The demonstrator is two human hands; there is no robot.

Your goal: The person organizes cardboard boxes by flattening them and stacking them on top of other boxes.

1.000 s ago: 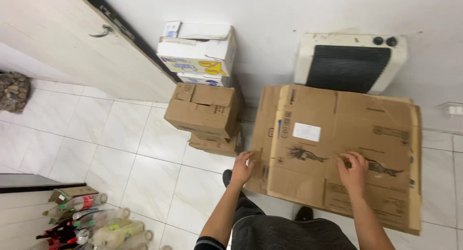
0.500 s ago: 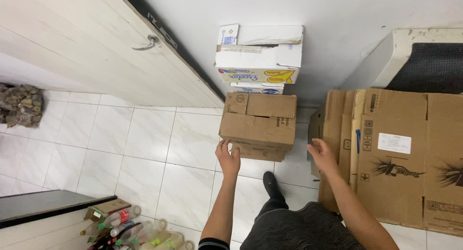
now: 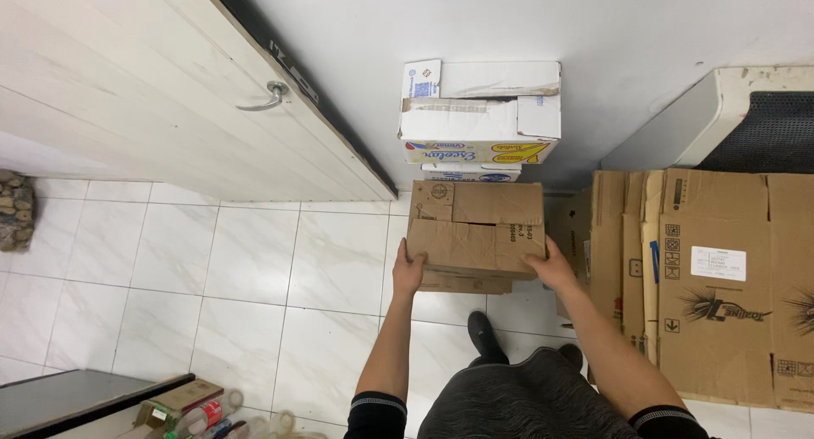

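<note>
Cardboard fills the middle of our view: a brown cardboard box point(image 3: 475, 227) with dented flaps sits between our two hands, resting on a second, flatter brown box point(image 3: 462, 282) that peeks out beneath it on the white tiled floor point(image 3: 254, 269). Our left hand point(image 3: 409, 269) presses flat against the near left corner of the upper box, fingers wrapped up along its side, while our right hand point(image 3: 551, 265) cups the near right corner, thumb on top; each grip is half closed around the box's edge, and together they clasp it from both sides. We cannot tell whether the box is lifted clear of the one below or still bears on it. Just behind it, against the white wall point(image 3: 593, 32), stands a stack of white printed cartons point(image 3: 479, 113) with a torn lid on top. To our right a sheaf of flattened cardboard sheets point(image 3: 721, 278) leans upright, near our right forearm, in front of a white appliance with a black grille point(image 3: 763, 130). To the left a pale wooden door point(image 3: 127, 100) with a metal lever handle point(image 3: 263, 96) stands along the wall. Near our feet, bottles point(image 3: 212, 413) lie at the lower left.
</note>
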